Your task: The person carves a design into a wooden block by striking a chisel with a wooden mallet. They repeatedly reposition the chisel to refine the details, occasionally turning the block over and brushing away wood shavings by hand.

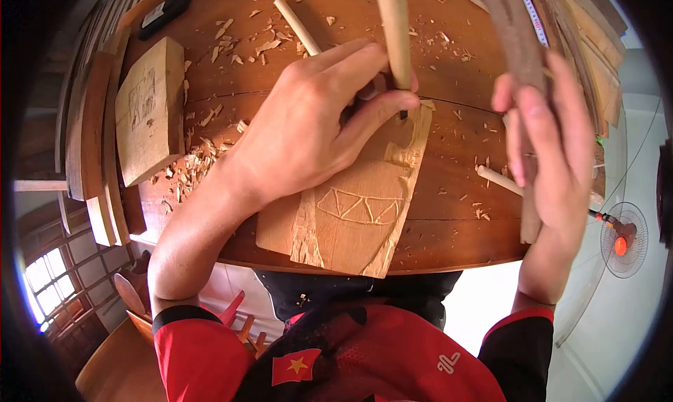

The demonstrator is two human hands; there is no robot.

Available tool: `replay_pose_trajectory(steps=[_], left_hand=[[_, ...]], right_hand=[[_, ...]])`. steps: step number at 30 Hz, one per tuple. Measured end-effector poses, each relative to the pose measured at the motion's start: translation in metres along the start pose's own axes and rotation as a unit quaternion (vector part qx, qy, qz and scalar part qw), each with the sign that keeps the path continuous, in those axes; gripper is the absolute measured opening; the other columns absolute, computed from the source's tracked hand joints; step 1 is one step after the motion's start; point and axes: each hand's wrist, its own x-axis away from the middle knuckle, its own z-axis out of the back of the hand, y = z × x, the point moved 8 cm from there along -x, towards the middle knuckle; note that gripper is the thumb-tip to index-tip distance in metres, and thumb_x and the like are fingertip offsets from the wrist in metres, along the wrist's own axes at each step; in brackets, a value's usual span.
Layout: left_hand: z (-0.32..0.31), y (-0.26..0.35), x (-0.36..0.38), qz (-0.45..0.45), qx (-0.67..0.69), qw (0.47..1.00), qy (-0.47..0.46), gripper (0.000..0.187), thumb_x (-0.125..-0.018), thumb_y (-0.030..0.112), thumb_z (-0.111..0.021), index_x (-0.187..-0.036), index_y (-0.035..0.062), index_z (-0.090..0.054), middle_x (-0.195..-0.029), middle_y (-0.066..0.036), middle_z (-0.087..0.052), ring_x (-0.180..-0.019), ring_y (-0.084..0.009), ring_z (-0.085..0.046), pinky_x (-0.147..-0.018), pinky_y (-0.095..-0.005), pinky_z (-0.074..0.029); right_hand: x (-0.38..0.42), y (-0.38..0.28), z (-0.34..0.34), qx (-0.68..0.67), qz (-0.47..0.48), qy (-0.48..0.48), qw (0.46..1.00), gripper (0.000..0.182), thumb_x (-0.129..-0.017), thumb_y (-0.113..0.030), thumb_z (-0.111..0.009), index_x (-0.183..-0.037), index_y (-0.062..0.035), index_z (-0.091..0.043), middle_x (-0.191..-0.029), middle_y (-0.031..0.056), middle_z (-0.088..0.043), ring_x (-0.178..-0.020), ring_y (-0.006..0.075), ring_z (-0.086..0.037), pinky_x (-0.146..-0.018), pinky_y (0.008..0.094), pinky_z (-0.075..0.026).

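Note:
My left hand (308, 125) is closed around a wood-handled chisel (394, 34). The chisel stands nearly upright, and its dark tip meets the upper right part of a carved wooden board (361, 216). Zigzag lines between two curved cuts mark the board's lower half, and its right edge is cut back in steps. The heel of my left hand rests over the board, hiding its upper left area. To the right, my right hand (554, 142) grips a long brown wooden stick (515, 41), raised beside the chisel and slightly blurred.
Wood shavings (193, 167) litter the brown table (449, 244). A thick wooden block (151, 111) and stacked planks (87, 121) lie left. A black object (165, 14), a pale rod (296, 25), another rod (499, 180) and a measuring tape (533, 16) lie around. A fan (622, 239) stands right.

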Motion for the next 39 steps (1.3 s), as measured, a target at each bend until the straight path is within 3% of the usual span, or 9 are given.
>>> replay_pose_trajectory(steps=[3, 5, 8, 10, 14, 18, 23, 32, 39], left_hand=[[-0.001, 0.005, -0.001, -0.011, 0.011, 1.0, 0.005, 0.016, -0.097, 0.012, -0.072, -0.108, 0.0014, -0.069, -0.093, -0.012, -0.069, -0.076, -0.0222, -0.067, -0.069, -0.0347, -0.053], [-0.002, 0.004, -0.002, -0.043, 0.023, 0.999, 0.022, 0.016, -0.097, 0.013, -0.072, -0.107, 0.0013, -0.069, -0.092, -0.012, -0.069, -0.073, -0.0232, -0.066, -0.066, -0.0355, -0.052], [-0.004, 0.005, -0.001, -0.048, 0.013, 0.998, 0.033, 0.016, -0.097, 0.014, -0.072, -0.106, 0.0007, -0.069, -0.091, -0.013, -0.069, -0.07, -0.025, -0.066, -0.066, -0.0359, -0.053], [-0.003, 0.003, 0.0, -0.034, 0.009, 0.998, 0.042, 0.016, -0.097, 0.014, -0.071, -0.105, 0.0003, -0.069, -0.089, -0.013, -0.068, -0.069, -0.0257, -0.065, -0.065, -0.0359, -0.053], [-0.003, -0.001, 0.003, 0.015, 0.02, 0.998, 0.057, 0.016, -0.099, 0.015, -0.069, -0.104, 0.0003, -0.07, -0.086, -0.013, -0.069, -0.068, -0.0254, -0.066, -0.065, -0.0358, -0.053], [0.002, -0.001, 0.004, 0.029, 0.036, 0.997, 0.059, 0.016, -0.1, 0.015, -0.068, -0.106, 0.0008, -0.071, -0.086, -0.013, -0.071, -0.069, -0.0246, -0.067, -0.066, -0.0348, -0.052], [0.001, 0.002, 0.003, 0.017, 0.015, 0.998, 0.053, 0.018, -0.1, 0.015, -0.068, -0.108, 0.0003, -0.072, -0.087, -0.014, -0.072, -0.07, -0.0242, -0.067, -0.067, -0.0338, -0.053], [0.002, 0.0, 0.003, 0.009, 0.007, 0.998, 0.061, 0.016, -0.097, 0.012, -0.068, -0.105, -0.0006, -0.073, -0.091, -0.016, -0.074, -0.085, -0.0329, -0.073, -0.077, -0.0382, -0.055], [0.001, 0.004, 0.005, 0.01, -0.01, 0.998, 0.055, 0.015, -0.097, 0.013, -0.07, -0.105, 0.0005, -0.073, -0.089, -0.015, -0.073, -0.08, -0.031, -0.071, -0.074, -0.0386, -0.055]], right_hand=[[-0.002, -0.025, 0.037, 0.054, 0.094, 0.017, 0.994, 0.05, -0.107, -0.025, -0.051, -0.148, 0.0049, -0.046, -0.106, 0.0126, -0.064, -0.058, 0.0047, -0.046, -0.055, 0.0191, -0.036], [-0.003, -0.046, 0.052, 0.159, 0.161, -0.026, 0.974, 0.05, -0.108, -0.024, -0.049, -0.15, 0.0032, -0.047, -0.105, 0.0104, -0.065, -0.06, 0.005, -0.048, -0.058, 0.0197, -0.038], [0.004, -0.073, 0.046, 0.365, 0.236, -0.118, 0.893, 0.049, -0.11, -0.026, -0.048, -0.152, -0.0003, -0.049, -0.1, 0.0069, -0.065, -0.063, 0.0049, -0.049, -0.06, 0.02, -0.039], [0.009, -0.08, 0.047, 0.418, 0.245, -0.116, 0.867, 0.049, -0.11, -0.026, -0.049, -0.153, -0.0022, -0.05, -0.097, 0.0056, -0.066, -0.064, 0.0047, -0.048, -0.06, 0.0201, -0.039], [0.012, -0.081, 0.078, 0.333, 0.18, -0.033, 0.925, 0.048, -0.108, -0.024, -0.053, -0.153, -0.0053, -0.051, -0.088, 0.0024, -0.065, -0.063, 0.0034, -0.046, -0.058, 0.02, -0.036], [0.018, -0.068, 0.053, 0.358, 0.139, -0.022, 0.923, 0.048, -0.108, -0.023, -0.054, -0.154, -0.0088, -0.051, -0.082, -0.0025, -0.064, -0.06, 0.0019, -0.044, -0.056, 0.0187, -0.035], [0.021, -0.064, 0.048, 0.366, 0.139, -0.031, 0.92, 0.048, -0.108, -0.025, -0.054, -0.154, -0.0095, -0.051, -0.083, -0.0019, -0.064, -0.06, 0.0024, -0.045, -0.056, 0.0194, -0.036], [0.02, -0.063, 0.053, 0.384, 0.148, -0.036, 0.91, 0.049, -0.108, -0.029, -0.055, -0.154, -0.0107, -0.052, -0.084, -0.0008, -0.065, -0.06, 0.0032, -0.046, -0.056, 0.0206, -0.038], [0.018, -0.067, 0.062, 0.417, 0.154, -0.035, 0.895, 0.05, -0.108, -0.032, -0.055, -0.153, -0.0117, -0.052, -0.084, 0.0001, -0.065, -0.06, 0.0038, -0.048, -0.057, 0.0215, -0.039]])
